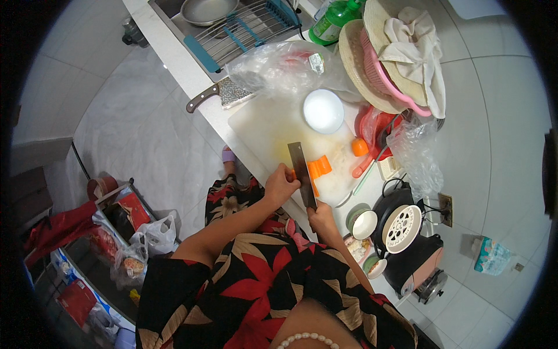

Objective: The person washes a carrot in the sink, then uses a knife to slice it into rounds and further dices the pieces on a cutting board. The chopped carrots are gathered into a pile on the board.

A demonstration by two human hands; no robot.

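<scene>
My right hand grips the handle of a cleaver, whose broad dark blade stands over cut carrot on a white cutting board. Just left of the blade, my left hand pinches a piece of carrot with its fingertips, partly hidden by the fingers. Carrot slices lie against each other on the blade's right side. A thicker carrot chunk rests near the board's right edge. Towards the board's far side stands a white bowl.
A second cleaver lies at the counter's left edge, by a plastic bag. Beyond is a sink with a drying rack. Right of the board are a red strainer, bowls and a black appliance.
</scene>
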